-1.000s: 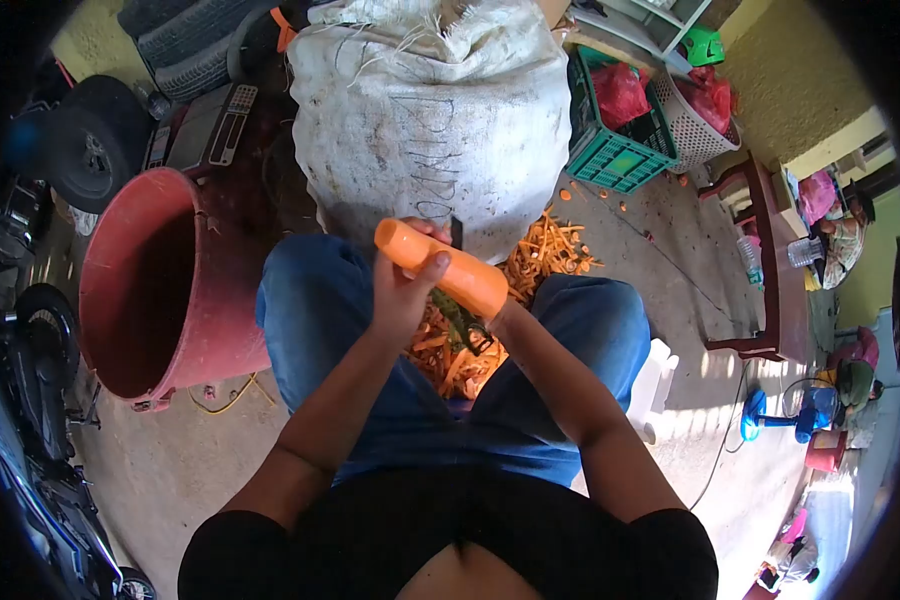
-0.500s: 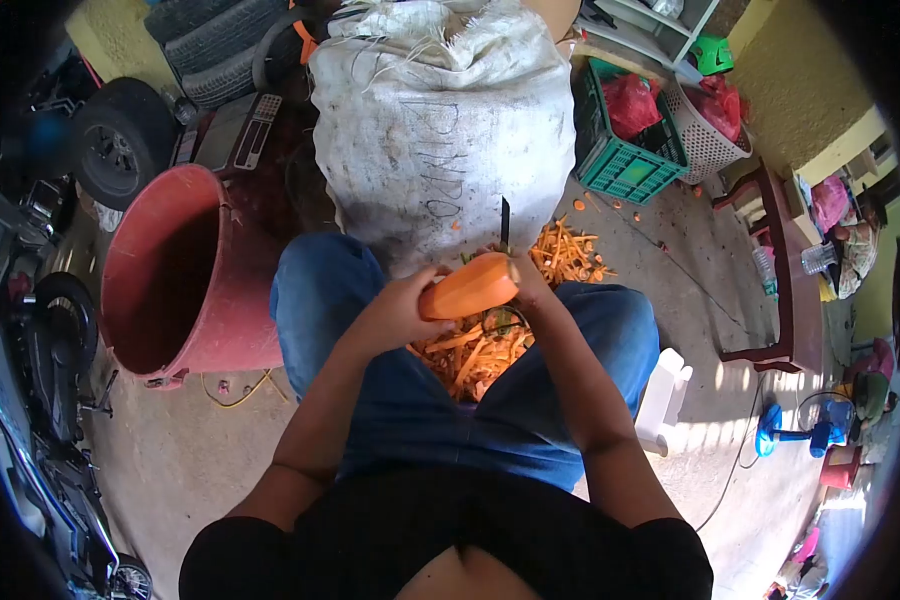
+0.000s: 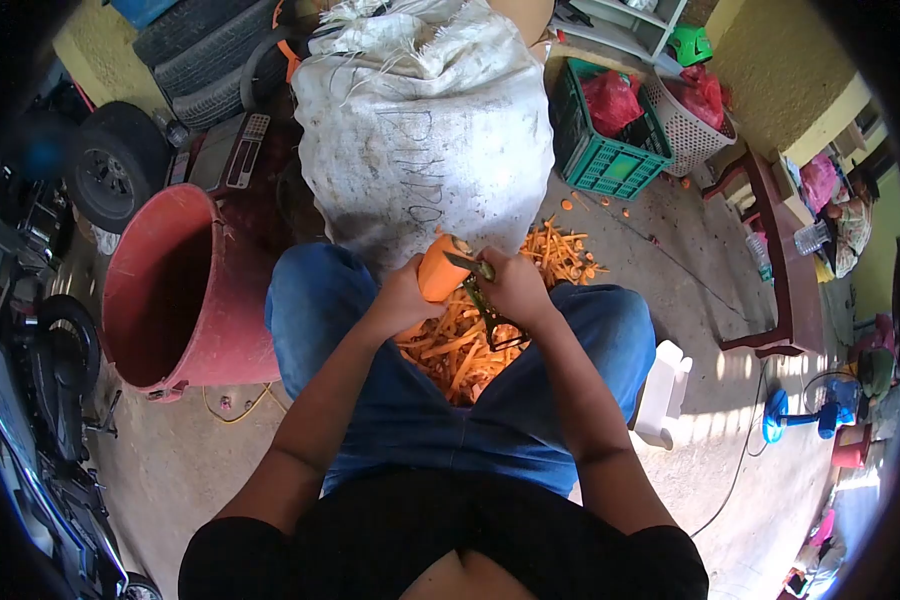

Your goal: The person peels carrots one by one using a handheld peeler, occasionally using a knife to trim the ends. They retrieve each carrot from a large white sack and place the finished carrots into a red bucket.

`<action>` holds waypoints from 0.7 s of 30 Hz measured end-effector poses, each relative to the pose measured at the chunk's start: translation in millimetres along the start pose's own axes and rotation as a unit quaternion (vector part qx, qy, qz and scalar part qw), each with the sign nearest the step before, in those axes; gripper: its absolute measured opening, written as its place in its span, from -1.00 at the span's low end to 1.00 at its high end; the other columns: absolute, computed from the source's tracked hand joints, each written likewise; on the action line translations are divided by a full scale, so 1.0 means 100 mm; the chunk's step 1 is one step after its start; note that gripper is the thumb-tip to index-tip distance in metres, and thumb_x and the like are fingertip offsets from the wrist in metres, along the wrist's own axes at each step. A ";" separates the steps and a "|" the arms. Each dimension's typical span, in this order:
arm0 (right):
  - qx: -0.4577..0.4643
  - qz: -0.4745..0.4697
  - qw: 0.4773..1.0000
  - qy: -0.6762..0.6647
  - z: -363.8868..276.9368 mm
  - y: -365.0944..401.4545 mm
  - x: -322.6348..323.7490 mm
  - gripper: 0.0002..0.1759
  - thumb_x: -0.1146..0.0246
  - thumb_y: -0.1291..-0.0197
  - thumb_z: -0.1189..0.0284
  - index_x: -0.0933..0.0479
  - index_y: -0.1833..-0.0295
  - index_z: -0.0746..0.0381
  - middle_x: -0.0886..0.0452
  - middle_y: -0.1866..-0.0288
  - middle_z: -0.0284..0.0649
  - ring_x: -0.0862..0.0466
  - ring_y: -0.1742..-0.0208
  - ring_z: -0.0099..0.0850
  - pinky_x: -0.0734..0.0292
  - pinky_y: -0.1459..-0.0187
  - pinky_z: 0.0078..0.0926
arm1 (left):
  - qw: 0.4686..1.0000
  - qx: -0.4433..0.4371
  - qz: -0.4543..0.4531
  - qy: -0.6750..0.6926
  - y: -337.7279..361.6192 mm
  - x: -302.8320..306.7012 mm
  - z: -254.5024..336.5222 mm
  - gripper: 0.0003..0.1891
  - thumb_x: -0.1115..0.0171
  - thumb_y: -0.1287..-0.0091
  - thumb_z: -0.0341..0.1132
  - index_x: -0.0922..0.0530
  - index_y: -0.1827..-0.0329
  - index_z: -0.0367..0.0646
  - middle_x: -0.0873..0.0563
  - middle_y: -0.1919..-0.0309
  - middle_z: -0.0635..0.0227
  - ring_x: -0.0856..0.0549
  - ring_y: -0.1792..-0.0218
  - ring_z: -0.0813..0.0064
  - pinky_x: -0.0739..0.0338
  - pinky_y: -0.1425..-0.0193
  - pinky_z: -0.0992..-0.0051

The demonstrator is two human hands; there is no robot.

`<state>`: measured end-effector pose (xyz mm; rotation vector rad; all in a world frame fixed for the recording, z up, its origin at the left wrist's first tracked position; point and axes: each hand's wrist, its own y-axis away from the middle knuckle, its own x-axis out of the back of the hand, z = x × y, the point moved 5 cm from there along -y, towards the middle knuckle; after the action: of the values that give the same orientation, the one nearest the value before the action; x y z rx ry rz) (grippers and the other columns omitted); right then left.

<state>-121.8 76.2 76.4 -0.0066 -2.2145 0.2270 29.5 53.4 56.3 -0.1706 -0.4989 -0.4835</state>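
My left hand (image 3: 402,298) grips a big peeled orange carrot (image 3: 437,270), held upright in front of my knees. My right hand (image 3: 518,285) holds a dark peeler (image 3: 482,297) whose blade rests against the carrot's top end. Below both hands, a pile of orange carrot peelings (image 3: 462,347) lies on the floor between my blue-jeaned legs, and more peelings (image 3: 560,252) spread to the right of the sack.
A large white sack (image 3: 420,120) stands just ahead. A red bucket (image 3: 170,290) sits to my left, with tyres and a scale behind it. At right are a green crate (image 3: 605,150), a white basket (image 3: 685,120), a wooden bench (image 3: 770,260) and a blue fan (image 3: 800,415).
The carrot went from lying across my hands to standing upright. My right hand brought the peeler onto its top end, and both hands moved slightly nearer the sack.
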 end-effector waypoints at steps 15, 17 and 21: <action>-0.034 -0.050 0.998 0.014 0.06 -0.10 -0.26 -0.79 -0.12 0.20 0.43 -0.42 0.37 0.30 -0.49 0.53 0.05 -0.50 0.41 -0.02 -0.40 0.35 -0.19 | 0.991 0.002 -0.091 0.097 0.07 -0.04 -0.18 -0.39 -0.31 0.21 -0.35 -0.29 0.02 -0.28 -0.53 0.23 0.20 -0.53 0.21 0.42 -0.40 0.12 0.48; -0.019 -0.049 0.999 -0.009 0.11 -0.17 -0.29 -0.79 -0.12 0.19 0.42 -0.42 0.38 0.30 -0.48 0.53 0.05 -0.50 0.40 -0.02 -0.40 0.35 -0.20 | 0.990 0.037 -0.110 0.080 0.11 -0.04 -0.21 -0.40 -0.30 0.20 -0.36 -0.29 0.02 -0.28 -0.53 0.23 0.22 -0.53 0.21 0.44 -0.40 0.11 0.49; 0.014 -0.059 0.996 -0.064 0.14 -0.22 -0.32 -0.78 -0.12 0.18 0.40 -0.43 0.39 0.33 -0.48 0.53 0.06 -0.49 0.39 -0.02 -0.40 0.34 -0.23 | 0.898 0.124 -0.275 0.322 0.16 -0.21 -0.25 -0.39 -0.30 0.19 -0.36 -0.28 0.00 -0.23 -0.53 0.26 0.25 -0.53 0.25 0.49 -0.41 0.14 0.50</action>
<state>-111.4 49.5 47.1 0.1570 -2.3305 0.1978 31.7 68.8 24.0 0.3860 0.0625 -0.9768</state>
